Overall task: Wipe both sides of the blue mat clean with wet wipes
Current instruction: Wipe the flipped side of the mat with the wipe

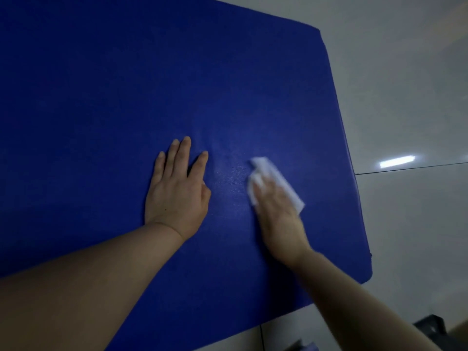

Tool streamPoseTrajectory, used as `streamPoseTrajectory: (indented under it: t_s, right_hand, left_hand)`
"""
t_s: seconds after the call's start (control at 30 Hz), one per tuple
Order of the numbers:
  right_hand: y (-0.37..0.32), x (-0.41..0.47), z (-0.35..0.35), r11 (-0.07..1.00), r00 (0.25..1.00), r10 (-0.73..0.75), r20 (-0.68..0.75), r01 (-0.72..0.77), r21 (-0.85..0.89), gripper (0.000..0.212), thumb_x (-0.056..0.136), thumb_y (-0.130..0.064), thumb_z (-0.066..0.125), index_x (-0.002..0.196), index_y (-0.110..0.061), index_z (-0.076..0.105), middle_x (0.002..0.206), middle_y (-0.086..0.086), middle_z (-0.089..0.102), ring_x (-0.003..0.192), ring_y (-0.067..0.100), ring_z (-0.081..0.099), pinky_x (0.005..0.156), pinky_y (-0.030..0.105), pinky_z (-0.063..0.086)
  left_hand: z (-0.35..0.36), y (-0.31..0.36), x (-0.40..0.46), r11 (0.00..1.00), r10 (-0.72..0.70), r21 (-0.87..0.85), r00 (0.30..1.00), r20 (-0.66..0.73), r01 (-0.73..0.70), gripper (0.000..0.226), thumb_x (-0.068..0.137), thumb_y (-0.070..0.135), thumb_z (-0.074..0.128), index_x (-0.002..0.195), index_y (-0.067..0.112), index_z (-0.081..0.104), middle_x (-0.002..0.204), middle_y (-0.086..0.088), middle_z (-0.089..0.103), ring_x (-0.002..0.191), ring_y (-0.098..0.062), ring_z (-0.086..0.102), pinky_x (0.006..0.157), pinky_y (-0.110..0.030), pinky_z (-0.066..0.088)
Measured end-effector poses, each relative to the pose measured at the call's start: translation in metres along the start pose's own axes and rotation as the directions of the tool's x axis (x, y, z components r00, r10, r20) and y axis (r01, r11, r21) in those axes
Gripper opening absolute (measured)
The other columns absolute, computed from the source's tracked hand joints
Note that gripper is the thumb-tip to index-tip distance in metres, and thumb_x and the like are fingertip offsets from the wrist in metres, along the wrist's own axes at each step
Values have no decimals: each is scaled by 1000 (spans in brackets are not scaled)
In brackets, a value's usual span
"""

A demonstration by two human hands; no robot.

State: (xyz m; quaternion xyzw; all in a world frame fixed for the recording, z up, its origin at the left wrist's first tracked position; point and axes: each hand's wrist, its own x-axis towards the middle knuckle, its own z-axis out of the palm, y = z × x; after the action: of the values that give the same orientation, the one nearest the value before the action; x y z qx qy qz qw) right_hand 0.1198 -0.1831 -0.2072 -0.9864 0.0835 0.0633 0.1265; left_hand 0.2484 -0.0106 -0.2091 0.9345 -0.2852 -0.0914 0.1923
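Wiping the upper face of the blue mat [126, 84], lying flat on the pale tiled floor [410, 102].

Pressing down with the left hand [177, 193], fingers straight and spread flat, steadying the mat near its middle. Rubbing with the right hand [276, 214], blurred, fingers laid over a white wet wipe [276, 178] and pressing it onto the mat just right of the left hand; hard to tell whether pinching it too. Running away from the body along the long axis, most of the mat lying ahead and to the left of the wipe, the right edge nearer. Likely leaving the underside undone, judging by the mat lying unturned.
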Motion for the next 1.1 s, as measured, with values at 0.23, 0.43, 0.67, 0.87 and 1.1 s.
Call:
streamPoseTrajectory:
  t_s: [0.23, 0.43, 0.67, 0.87, 1.1]
  right_hand:
    - [11, 47, -7, 939, 932, 338, -131, -343, -16, 52, 101, -16, 34, 150, -8, 19, 158, 10, 14, 147, 25, 9, 120, 40, 7]
    - [14, 56, -10, 997, 982, 74, -176, -69, 35, 46, 105, -19, 25, 149, -10, 21, 158, 5, 15, 147, 13, 8, 118, 42, 19]
    - [3, 85, -9, 934, 919, 350, -183, -356, -3, 54, 99, -25, 17, 151, -10, 18, 160, 8, 9, 147, 24, 5, 120, 41, 10]
    - [22, 79, -22, 977, 948, 201, -246, -178, 114, 44, 100, -1, 35, 142, -12, 31, 157, 4, 21, 140, 14, 27, 112, 14, 20]
    - [13, 85, -20, 918, 894, 373, -248, -394, -41, 46, 98, -12, 24, 141, -4, 36, 156, 14, 19, 144, 27, 18, 118, 41, 20]
  left_hand:
    - [4, -2, -1, 1000, 14, 15, 999, -44, -13, 54, 89, 20, 43, 141, 8, 45, 154, -21, 28, 143, -34, 24, 117, -46, 13]
    - [8, -4, 0, 999, 28, 26, 996, -85, -25, 54, 86, 20, 47, 139, 8, 48, 152, -21, 32, 141, -33, 27, 117, -42, 9]
    - [9, -6, 1, 998, 52, 46, 992, -116, -47, 51, 88, 21, 44, 137, 8, 50, 150, -22, 35, 140, -33, 29, 116, -42, 10]
    - [9, -6, 0, 999, 50, 21, 993, -105, -48, 53, 87, 23, 44, 138, 9, 49, 151, -21, 33, 141, -33, 29, 117, -44, 13]
    - [11, -7, 1, 998, 54, 51, 991, -122, -48, 51, 91, 23, 35, 138, 9, 49, 151, -21, 34, 140, -33, 27, 116, -42, 9]
